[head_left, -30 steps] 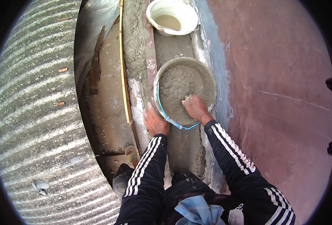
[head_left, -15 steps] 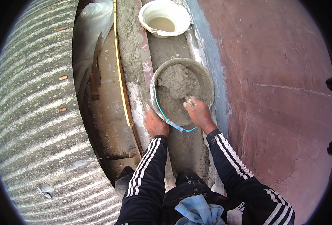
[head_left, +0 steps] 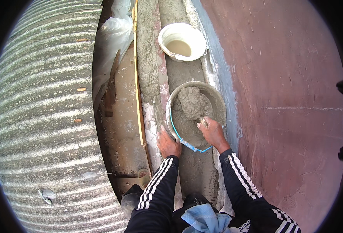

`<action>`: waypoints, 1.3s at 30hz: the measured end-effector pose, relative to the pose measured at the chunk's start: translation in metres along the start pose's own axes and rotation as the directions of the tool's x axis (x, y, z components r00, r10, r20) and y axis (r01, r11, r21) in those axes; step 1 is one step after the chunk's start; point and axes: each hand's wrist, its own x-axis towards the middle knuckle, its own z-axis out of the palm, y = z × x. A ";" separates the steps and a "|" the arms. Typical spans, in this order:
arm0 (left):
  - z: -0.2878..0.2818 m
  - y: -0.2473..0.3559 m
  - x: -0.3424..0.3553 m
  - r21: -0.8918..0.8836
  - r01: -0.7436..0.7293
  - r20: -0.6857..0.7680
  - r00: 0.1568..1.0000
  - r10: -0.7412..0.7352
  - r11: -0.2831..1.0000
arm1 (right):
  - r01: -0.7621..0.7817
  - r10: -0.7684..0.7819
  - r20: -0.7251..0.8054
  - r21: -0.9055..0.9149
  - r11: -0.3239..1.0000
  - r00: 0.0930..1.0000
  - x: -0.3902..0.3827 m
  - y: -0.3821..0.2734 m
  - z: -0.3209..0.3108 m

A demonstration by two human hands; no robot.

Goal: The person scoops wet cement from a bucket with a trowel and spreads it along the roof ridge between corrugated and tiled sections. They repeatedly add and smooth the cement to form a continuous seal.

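A round grey bucket (head_left: 222, 105) of wet mortar stands before me, a blue handle (head_left: 187, 145) hanging over its near rim. My right hand (head_left: 213, 135) is closed round the handle of a trowel (head_left: 203, 122) inside the bucket. A thick heap of mortar (head_left: 194, 103) covers the trowel's blade, which is hidden beneath it. Against the bucket's near left side lies my left hand (head_left: 168, 143), its fingers stretched along the outer wall and not wrapped round anything.
Beyond the bucket stands a white bucket (head_left: 196, 39) of cloudy water. A reddish-brown wall (head_left: 284, 77) rises on the right. To the left run a narrow wooden strip (head_left: 137, 85), a gap with plastic sheeting (head_left: 115, 35), and corrugated roofing (head_left: 47, 128). My boots stand close below.
The view has shifted, so both buckets appear lower and further right. The mortar heap on the trowel stands out more distinctly from the rest. My left hand stays against the bucket.
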 end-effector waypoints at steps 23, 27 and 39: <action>-0.002 0.001 0.000 -0.051 0.007 0.006 1.000 -0.007 0.999 | -0.057 0.059 -0.016 0.133 0.989 0.998 -0.049 -0.018 -0.002; 0.000 0.000 0.000 -0.015 -0.016 -0.019 1.000 0.015 1.000 | -0.034 0.035 0.027 -0.009 0.999 0.999 -0.065 -0.042 -0.036; 0.006 -0.004 0.001 0.034 0.002 0.006 1.000 -0.002 0.999 | 0.124 -0.238 0.240 0.409 0.904 0.941 0.120 -0.147 -0.017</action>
